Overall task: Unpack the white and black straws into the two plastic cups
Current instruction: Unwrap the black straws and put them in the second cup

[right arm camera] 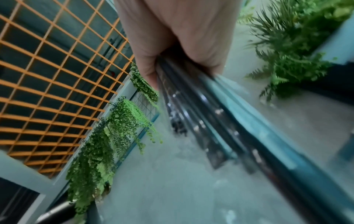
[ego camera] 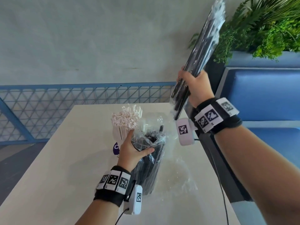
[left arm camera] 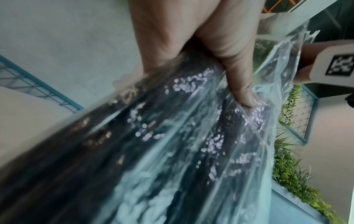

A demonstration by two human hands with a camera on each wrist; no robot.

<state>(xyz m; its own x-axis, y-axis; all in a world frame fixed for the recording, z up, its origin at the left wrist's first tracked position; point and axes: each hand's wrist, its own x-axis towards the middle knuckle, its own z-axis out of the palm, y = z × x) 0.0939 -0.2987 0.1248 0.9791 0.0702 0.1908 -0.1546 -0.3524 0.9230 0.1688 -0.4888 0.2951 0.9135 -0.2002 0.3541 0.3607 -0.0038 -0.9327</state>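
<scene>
On the pale rectangular bench [ego camera: 48,168], seen from the head camera, one plastic cup [ego camera: 117,135] with a purple label stands packed full of white paper-wrapped straws [ego camera: 125,118], upright. Only this one cup is plain to see; a second cannot be made out. Just right of it, the left hand [ego camera: 131,151] has its grip clenched round the upper part of a clear crinkled plastic bag of black straws [ego camera: 147,166], thumb on the near side, fingers on the far side; the bag's open mouth rises above the grip and its base meets the bench. A loose sheet of clear plastic wrap [ego camera: 181,176] lies on the bench just right of the bag. The right hand [ego camera: 195,86] is raised well above the bench, grasping one bunch of individually wrapped black straws [ego camera: 203,44] near its lower end; most of the bunch sticks up and to the right from the grip, a short part hanging below. Each wrist carries one black band with square markers.

From the left wrist, the left hand [left arm camera: 201,45] presses its thumb into the bag of black straws [left arm camera: 153,144], which runs down from the grip.

From the right wrist, the right hand [right arm camera: 182,37] is clamped on the bunch of black straws [right arm camera: 220,128], blurred, running away from the grip.
</scene>
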